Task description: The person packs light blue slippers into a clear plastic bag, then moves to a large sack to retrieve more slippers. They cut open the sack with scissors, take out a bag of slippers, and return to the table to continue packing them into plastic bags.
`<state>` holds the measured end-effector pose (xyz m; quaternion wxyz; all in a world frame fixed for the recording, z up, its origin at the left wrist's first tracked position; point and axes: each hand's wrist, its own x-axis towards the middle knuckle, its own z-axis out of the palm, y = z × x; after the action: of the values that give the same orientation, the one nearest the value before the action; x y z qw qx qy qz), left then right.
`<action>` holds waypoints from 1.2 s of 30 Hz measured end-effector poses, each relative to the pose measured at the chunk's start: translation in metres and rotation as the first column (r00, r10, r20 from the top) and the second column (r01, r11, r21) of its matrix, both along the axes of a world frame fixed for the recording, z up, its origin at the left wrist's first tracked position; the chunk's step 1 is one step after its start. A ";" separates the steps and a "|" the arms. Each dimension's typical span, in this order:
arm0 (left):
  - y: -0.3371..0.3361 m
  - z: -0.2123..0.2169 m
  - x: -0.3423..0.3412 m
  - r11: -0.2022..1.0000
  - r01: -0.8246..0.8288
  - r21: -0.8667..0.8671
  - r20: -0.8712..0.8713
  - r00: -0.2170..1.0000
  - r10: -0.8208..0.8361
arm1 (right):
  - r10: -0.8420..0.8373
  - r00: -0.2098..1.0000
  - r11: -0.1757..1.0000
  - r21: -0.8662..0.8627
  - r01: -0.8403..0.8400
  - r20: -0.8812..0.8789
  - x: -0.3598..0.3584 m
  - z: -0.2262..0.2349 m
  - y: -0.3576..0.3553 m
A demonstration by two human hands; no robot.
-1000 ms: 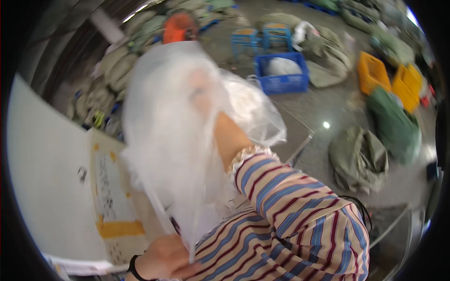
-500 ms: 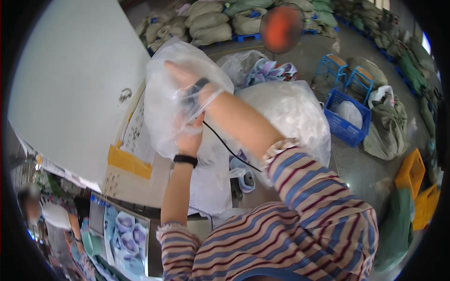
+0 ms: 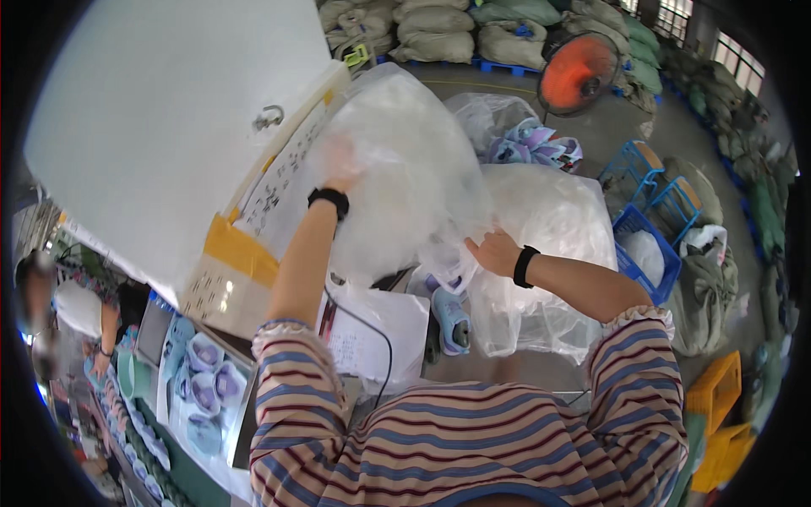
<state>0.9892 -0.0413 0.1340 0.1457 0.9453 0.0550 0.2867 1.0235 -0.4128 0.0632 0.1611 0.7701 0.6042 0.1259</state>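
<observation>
A large cloudy clear plastic bag [image 3: 405, 160] stands puffed up in front of me, beside the cardboard box. My left hand [image 3: 340, 162] is at the bag's left side, with a dark band on its wrist; motion smears its fingers, so its grip cannot be made out. At the bag's lower right edge, my right hand [image 3: 497, 253] has its fingers curled at the thin film, thumb to the left. Just below the bag, a light blue and purple shoe [image 3: 453, 321] shows partly. White paper sheets [image 3: 384, 334] and a black cord [image 3: 372, 325] lie nearer me.
A second full plastic bag [image 3: 549, 220] stands on the right. Behind it are bagged shoes [image 3: 528, 144] and an orange fan [image 3: 579, 74]. Blue stools [image 3: 634, 165] and a blue crate [image 3: 663, 262] stand farther right. A white board [image 3: 177, 127] and cardboard box [image 3: 224, 283] border the left.
My right arm has come away from across the bag, and that hand is now at its lower right edge. My left hand has moved up the left side. The view has shifted.
</observation>
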 end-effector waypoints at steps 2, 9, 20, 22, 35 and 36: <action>-0.086 -0.006 0.011 0.975 0.218 0.033 -0.140 0.967 -0.212 | -0.202 0.969 0.977 0.046 0.210 -0.139 0.018 0.006 -0.013; -0.075 -0.036 0.018 0.909 0.383 0.164 -0.500 0.827 -0.258 | 0.282 0.847 0.924 0.365 -0.113 -0.451 -0.030 0.191 0.032; 0.066 -0.049 0.140 0.991 0.028 0.134 -0.406 0.914 0.029 | 0.671 0.724 0.479 0.837 -0.264 -0.156 -0.146 0.168 0.047; 0.055 -0.067 0.136 0.990 0.066 0.123 -0.469 0.883 -0.001 | 0.459 0.835 0.542 0.840 0.008 -0.304 -0.123 0.153 0.002; 0.023 -0.035 0.054 0.622 0.007 -0.783 -0.321 0.852 -0.414 | -0.498 0.571 0.399 0.412 0.819 -0.652 -0.009 -0.126 -0.132; -0.006 -0.024 0.024 0.490 0.078 -0.868 -0.230 0.813 -0.536 | -0.471 0.529 0.380 0.379 0.844 -0.706 -0.006 -0.120 -0.137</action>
<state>1.0132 -0.0472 0.1102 0.6043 0.7944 0.0405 -0.0457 1.0175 -0.5500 -0.0566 -0.2576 0.9521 0.1524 0.0634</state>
